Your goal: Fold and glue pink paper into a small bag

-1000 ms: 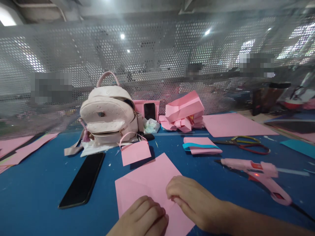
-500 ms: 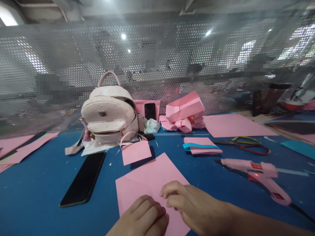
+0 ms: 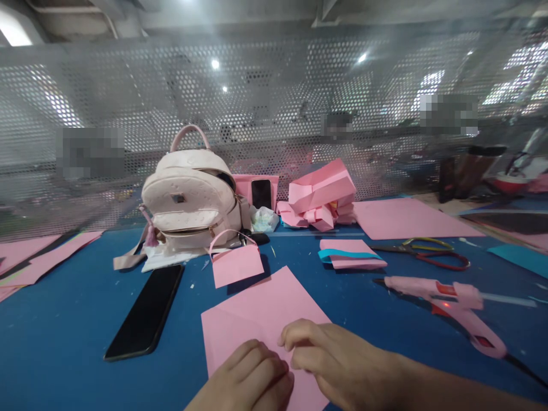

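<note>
Behind the blue table stands a perforated screen, lights apparently shining through.

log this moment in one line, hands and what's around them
left hand: on near pink sheet | right hand: over same sheet | right of sheet: glue gun, scissors | left of sheet: flat black phone

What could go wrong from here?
1. The glue gun lies on the blue table with its red light lit; if hot, its nozzle could burn the right hand on a reach past it.
2. Its cord runs near the right forearm; a snag might drag the gun.
3. The left hand and right hand sit close together on the pink sheet; uneven pressure might crease it.
</note>
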Action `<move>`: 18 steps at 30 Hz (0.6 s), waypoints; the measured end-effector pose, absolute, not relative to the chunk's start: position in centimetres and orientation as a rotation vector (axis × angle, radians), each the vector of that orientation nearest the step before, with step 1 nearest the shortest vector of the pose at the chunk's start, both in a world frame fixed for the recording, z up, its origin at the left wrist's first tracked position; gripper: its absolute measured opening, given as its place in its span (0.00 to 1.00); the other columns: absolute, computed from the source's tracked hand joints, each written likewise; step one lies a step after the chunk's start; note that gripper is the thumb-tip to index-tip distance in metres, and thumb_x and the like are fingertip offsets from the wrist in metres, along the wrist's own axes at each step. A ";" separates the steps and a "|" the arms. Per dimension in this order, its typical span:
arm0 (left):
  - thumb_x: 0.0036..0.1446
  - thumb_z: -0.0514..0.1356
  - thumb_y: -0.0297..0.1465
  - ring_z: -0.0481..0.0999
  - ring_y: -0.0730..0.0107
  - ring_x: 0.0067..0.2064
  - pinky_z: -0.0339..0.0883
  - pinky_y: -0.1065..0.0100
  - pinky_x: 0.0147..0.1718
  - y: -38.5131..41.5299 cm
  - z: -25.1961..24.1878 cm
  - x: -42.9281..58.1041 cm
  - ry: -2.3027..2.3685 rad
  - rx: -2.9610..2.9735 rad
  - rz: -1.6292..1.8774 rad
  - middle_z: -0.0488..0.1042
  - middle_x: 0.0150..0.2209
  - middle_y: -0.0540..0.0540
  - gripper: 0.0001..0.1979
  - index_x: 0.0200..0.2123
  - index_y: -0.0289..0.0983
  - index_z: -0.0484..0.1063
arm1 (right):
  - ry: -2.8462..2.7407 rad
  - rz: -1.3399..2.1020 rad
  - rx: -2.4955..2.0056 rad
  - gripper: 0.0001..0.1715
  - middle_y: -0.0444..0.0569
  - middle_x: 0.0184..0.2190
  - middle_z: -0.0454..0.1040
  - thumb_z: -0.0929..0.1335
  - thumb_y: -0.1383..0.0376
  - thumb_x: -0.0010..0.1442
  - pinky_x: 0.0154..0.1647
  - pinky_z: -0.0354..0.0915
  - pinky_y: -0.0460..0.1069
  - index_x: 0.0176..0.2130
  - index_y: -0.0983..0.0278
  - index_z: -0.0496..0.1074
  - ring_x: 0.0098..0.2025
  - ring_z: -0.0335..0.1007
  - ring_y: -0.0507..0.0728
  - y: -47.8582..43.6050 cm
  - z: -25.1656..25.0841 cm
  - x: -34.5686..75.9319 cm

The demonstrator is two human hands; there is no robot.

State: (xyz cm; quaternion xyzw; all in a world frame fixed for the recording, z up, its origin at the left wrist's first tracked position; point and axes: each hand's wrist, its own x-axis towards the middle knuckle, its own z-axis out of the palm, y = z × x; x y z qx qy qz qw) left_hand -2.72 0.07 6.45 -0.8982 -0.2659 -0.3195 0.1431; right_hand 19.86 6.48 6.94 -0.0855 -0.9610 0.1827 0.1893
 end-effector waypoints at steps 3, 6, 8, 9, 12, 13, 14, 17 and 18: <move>0.68 0.52 0.22 0.78 0.67 0.34 0.78 0.63 0.39 0.1 6.5 -2.7 -0.766 -2.591 -0.924 0.78 0.32 0.46 0.11 0.41 0.31 0.75 | -2.707 0.515 -0.248 0.24 0.56 0.48 0.69 0.59 0.78 0.54 0.44 0.71 0.52 0.50 0.66 0.66 0.47 0.69 0.59 6.5 7.0 19.8; 0.67 0.53 0.22 0.78 0.67 0.34 0.78 0.63 0.40 0.2 6.4 -2.6 -0.756 -2.581 -0.935 0.77 0.32 0.46 0.10 0.41 0.32 0.75 | -2.733 0.527 -0.272 0.25 0.56 0.49 0.70 0.60 0.78 0.54 0.44 0.71 0.52 0.50 0.66 0.66 0.47 0.69 0.59 6.6 7.0 19.7; 0.67 0.53 0.22 0.77 0.67 0.33 0.78 0.63 0.40 0.2 6.3 -2.6 -0.757 -2.573 -0.945 0.77 0.31 0.46 0.10 0.40 0.32 0.75 | -2.740 0.538 -0.278 0.25 0.56 0.49 0.70 0.60 0.78 0.54 0.44 0.71 0.52 0.51 0.66 0.66 0.46 0.69 0.59 6.6 7.0 19.8; 0.67 0.53 0.22 0.77 0.67 0.33 0.78 0.62 0.39 0.2 6.2 -2.6 -0.757 -2.574 -0.946 0.77 0.31 0.46 0.10 0.41 0.31 0.75 | -2.742 0.539 -0.279 0.25 0.56 0.49 0.70 0.60 0.77 0.54 0.45 0.71 0.52 0.51 0.66 0.66 0.46 0.69 0.59 6.6 7.1 19.8; 0.66 0.54 0.21 0.78 0.66 0.33 0.78 0.62 0.39 0.2 6.2 -2.6 -0.749 -2.586 -0.934 0.77 0.32 0.46 0.09 0.41 0.31 0.75 | -2.758 0.528 -0.277 0.25 0.56 0.49 0.70 0.60 0.78 0.54 0.45 0.70 0.52 0.51 0.66 0.66 0.46 0.69 0.59 6.5 7.1 19.8; 0.66 0.54 0.21 0.78 0.66 0.33 0.78 0.62 0.39 0.2 6.2 -2.7 -0.742 -2.590 -0.926 0.77 0.32 0.46 0.09 0.41 0.31 0.75 | -2.762 0.525 -0.278 0.25 0.56 0.49 0.70 0.60 0.78 0.54 0.45 0.70 0.52 0.51 0.66 0.66 0.47 0.69 0.59 6.5 7.1 19.8; 0.66 0.54 0.21 0.77 0.66 0.33 0.78 0.62 0.39 0.2 6.2 -2.7 -0.735 -2.591 -0.920 0.77 0.32 0.46 0.09 0.42 0.31 0.75 | -2.764 0.522 -0.279 0.25 0.56 0.49 0.70 0.60 0.78 0.54 0.45 0.70 0.52 0.51 0.66 0.66 0.47 0.69 0.59 6.5 7.1 19.8; 0.67 0.52 0.21 0.77 0.67 0.33 0.78 0.63 0.39 0.2 6.4 -2.8 -0.736 -2.593 -0.910 0.76 0.32 0.46 0.10 0.42 0.31 0.74 | -2.751 0.510 -0.268 0.25 0.56 0.48 0.70 0.60 0.78 0.53 0.45 0.70 0.52 0.51 0.66 0.66 0.47 0.69 0.59 6.5 7.0 19.8; 0.67 0.52 0.21 0.77 0.67 0.33 0.78 0.63 0.39 0.2 6.4 -2.7 -0.741 -2.594 -0.908 0.76 0.32 0.46 0.10 0.41 0.31 0.74 | -2.742 0.502 -0.260 0.25 0.56 0.48 0.70 0.60 0.78 0.53 0.46 0.70 0.52 0.50 0.66 0.66 0.47 0.69 0.59 6.5 7.0 19.8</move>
